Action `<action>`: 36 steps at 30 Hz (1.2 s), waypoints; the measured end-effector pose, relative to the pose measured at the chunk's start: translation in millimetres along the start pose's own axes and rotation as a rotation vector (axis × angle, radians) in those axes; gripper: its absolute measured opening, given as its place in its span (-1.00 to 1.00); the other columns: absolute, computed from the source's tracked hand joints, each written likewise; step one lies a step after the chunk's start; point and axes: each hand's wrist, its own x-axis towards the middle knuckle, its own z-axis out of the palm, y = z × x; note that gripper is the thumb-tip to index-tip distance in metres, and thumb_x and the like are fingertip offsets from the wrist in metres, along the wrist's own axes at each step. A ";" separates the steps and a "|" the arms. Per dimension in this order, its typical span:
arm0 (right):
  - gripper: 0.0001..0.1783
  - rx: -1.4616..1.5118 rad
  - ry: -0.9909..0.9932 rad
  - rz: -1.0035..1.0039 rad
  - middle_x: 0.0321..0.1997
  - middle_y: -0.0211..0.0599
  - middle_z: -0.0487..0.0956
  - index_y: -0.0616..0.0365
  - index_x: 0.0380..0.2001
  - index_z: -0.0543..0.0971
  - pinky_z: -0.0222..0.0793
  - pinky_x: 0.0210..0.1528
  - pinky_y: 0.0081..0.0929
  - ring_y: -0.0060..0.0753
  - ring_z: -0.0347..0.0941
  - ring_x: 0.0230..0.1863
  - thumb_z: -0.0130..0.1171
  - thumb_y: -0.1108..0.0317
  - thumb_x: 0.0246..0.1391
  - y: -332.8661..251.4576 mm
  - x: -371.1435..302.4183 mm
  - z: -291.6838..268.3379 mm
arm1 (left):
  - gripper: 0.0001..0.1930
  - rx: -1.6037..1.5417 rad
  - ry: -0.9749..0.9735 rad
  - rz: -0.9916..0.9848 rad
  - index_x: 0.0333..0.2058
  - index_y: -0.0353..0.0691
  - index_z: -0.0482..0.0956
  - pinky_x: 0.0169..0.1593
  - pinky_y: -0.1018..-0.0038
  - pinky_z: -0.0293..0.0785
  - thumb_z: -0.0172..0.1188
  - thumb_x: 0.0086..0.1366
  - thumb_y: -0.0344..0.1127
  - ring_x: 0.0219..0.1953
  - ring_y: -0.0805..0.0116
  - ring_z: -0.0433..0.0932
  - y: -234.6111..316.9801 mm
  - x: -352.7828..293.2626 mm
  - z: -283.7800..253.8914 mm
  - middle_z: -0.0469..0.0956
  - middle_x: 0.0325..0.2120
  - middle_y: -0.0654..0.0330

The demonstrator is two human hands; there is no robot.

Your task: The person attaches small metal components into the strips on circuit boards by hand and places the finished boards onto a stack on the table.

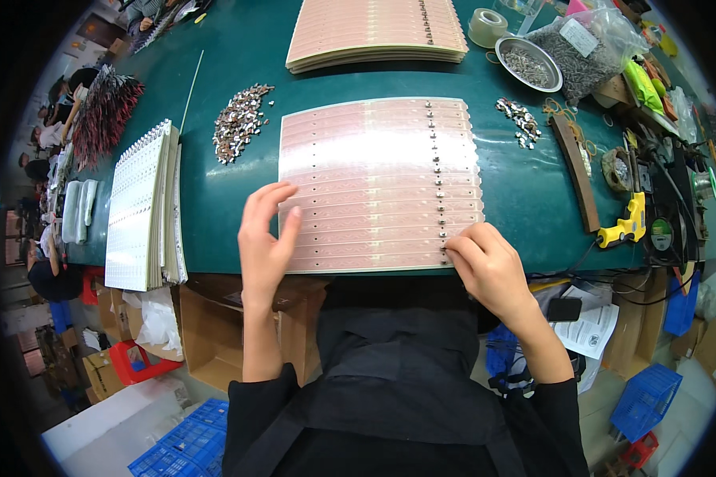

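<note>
A pinkish circuit board panel [374,183], scored into several long strips, lies flat on the green table before me. Small dark metal parts sit in a column along its right side. At the panel's lower right corner, my right hand [485,258] pinches with thumb and forefinger at the end of that column; the fingertips hide most of what they hold. My left hand [266,230] rests by the panel's left edge, thumb and fingers apart, holding nothing. Piles of small metal pieces lie beyond the panel, one at the left [243,123] and a smaller one at the right [519,122].
A stack of similar panels [378,36] stands at the back. White panels [143,211] lean together at the left. On the right are a metal bowl [529,65] of small parts, a tape roll [487,28], a wooden bar [574,171] and a yellow-handled soldering gun [627,222].
</note>
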 end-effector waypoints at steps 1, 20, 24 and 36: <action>-0.83 -0.025 -0.014 -0.006 -0.37 -0.24 0.51 0.22 -0.32 0.61 0.45 -0.29 -0.32 -0.15 0.50 -0.34 0.32 0.55 -0.05 -0.8 0.7 -0.6 | -0.71 -0.041 0.008 -0.072 -0.04 -0.24 0.58 0.03 0.33 0.47 0.22 0.26 -0.39 0.03 0.19 0.52 -7.8 -1.4 -4.4 0.53 -0.01 0.08; -0.84 0.050 -0.105 0.008 -0.33 -0.21 0.52 0.22 -0.30 0.59 0.46 -0.21 -0.33 -0.15 0.51 -0.27 0.29 0.52 -0.01 8.1 20.3 -9.5 | -0.52 -0.645 -0.259 -0.574 0.19 -0.33 0.35 0.22 0.31 0.43 0.19 0.34 -0.37 0.22 0.14 0.42 -24.7 1.0 -51.3 0.37 0.17 0.00; -0.80 0.106 0.009 0.137 -0.32 -0.21 0.52 0.18 -0.21 0.60 0.47 -0.19 -0.31 -0.10 0.52 -0.25 0.26 0.50 0.03 22.2 17.9 -16.8 | -0.52 -0.704 -0.318 -0.658 0.20 -0.34 0.35 0.19 0.37 0.45 0.19 0.35 -0.38 0.20 0.16 0.45 -28.4 6.2 -58.4 0.37 0.16 -0.01; -0.70 -0.185 0.004 0.063 -0.35 -0.25 0.56 0.11 -0.09 0.54 0.48 -0.32 -0.26 -0.14 0.56 -0.32 0.18 0.50 0.05 21.4 26.3 -12.8 | -0.44 -0.874 -0.341 -0.795 0.26 -0.38 0.26 0.18 0.34 0.45 0.18 0.34 -0.38 0.17 0.10 0.47 -33.1 19.0 -66.4 0.33 0.19 -0.21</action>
